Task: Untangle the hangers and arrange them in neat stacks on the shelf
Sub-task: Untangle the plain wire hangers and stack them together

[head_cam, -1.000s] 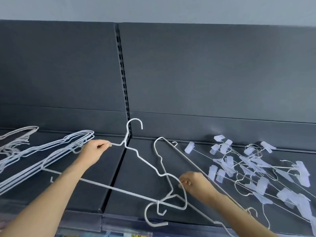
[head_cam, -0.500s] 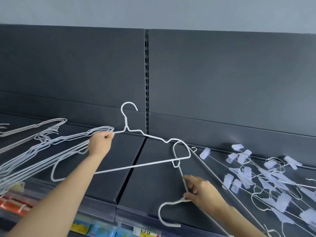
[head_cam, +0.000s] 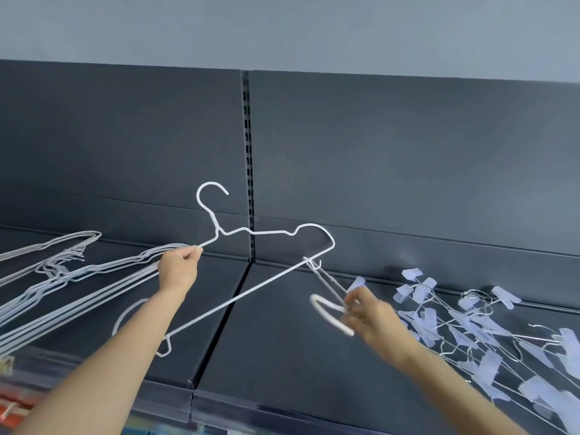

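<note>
Now your left hand (head_cam: pixel 179 270) has pinched the white hanger (head_cam: pixel 251 277) clear, above the shelf (head_cam: pixel 282 356); right hand (head_cam: pixel 373 315) grips the other hanger's hook — nearly untangled.

Two hands (head_cam: pixel 177 266) (head_cam: pixel 372 315), two white hangers (head_cam: pixel 251 291) (head_cam: pixel 329 312) held, two stacks (head_cam: pixel 50 249) (head_cam: pixel 78 287), perhaps a dozen clip hangers (head_cam: pixel 470 328).
</note>
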`<act>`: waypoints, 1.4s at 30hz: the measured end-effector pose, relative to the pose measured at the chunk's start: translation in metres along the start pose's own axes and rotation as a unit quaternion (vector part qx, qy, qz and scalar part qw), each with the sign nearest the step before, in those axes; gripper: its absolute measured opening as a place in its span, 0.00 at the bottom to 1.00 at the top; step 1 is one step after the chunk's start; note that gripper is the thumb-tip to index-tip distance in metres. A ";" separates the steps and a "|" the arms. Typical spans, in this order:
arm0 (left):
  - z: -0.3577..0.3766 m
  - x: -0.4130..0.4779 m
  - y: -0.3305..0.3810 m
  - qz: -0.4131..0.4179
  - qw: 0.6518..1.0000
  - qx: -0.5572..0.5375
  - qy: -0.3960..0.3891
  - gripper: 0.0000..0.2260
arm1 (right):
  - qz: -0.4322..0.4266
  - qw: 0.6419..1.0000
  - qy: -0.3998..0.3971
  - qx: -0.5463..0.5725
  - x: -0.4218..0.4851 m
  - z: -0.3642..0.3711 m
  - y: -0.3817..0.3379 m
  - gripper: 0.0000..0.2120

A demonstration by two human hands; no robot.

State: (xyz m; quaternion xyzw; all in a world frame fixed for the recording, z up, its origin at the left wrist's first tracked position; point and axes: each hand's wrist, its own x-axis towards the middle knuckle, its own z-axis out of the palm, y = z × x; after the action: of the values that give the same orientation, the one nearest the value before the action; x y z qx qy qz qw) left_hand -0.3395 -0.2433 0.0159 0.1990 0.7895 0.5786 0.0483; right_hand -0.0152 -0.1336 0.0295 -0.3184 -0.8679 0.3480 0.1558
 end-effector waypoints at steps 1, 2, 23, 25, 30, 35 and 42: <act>0.002 -0.001 0.001 0.002 1.000 0.000 0.001 0.11 | 0.010 1.000 0.006 0.002 0.001 -0.010 -0.003 0.13; 0.004 -0.002 0.003 0.003 1.000 -0.003 0.001 0.12 | 0.020 1.000 0.019 -0.005 0.003 -0.021 -0.004 0.13; 0.026 -0.039 0.074 0.075 0.994 -0.023 -0.080 0.10 | 0.061 0.986 0.054 0.143 0.017 -0.060 0.010 0.09; 0.026 -0.043 0.082 0.096 0.991 -0.014 -0.093 0.09 | 0.049 0.987 0.037 0.147 0.017 -0.057 0.007 0.08; 0.026 -0.050 0.096 0.164 0.977 0.049 -0.125 0.09 | 0.030 0.981 0.000 0.194 0.016 -0.052 0.000 0.11; 0.015 -0.046 0.094 0.206 0.969 0.105 -0.089 0.10 | 0.003 0.980 -0.020 0.198 0.006 -0.047 -0.007 0.12; -0.041 -0.038 0.075 0.144 0.982 0.112 -0.043 0.06 | -0.027 0.960 0.025 0.277 0.019 -0.038 -0.027 0.11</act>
State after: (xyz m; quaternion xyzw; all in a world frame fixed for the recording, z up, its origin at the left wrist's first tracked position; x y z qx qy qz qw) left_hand -0.2979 -0.2755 0.0932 0.3390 0.8097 0.4784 -0.0242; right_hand -0.0228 -0.1168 0.0765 -0.2475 -0.7415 0.5624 0.2694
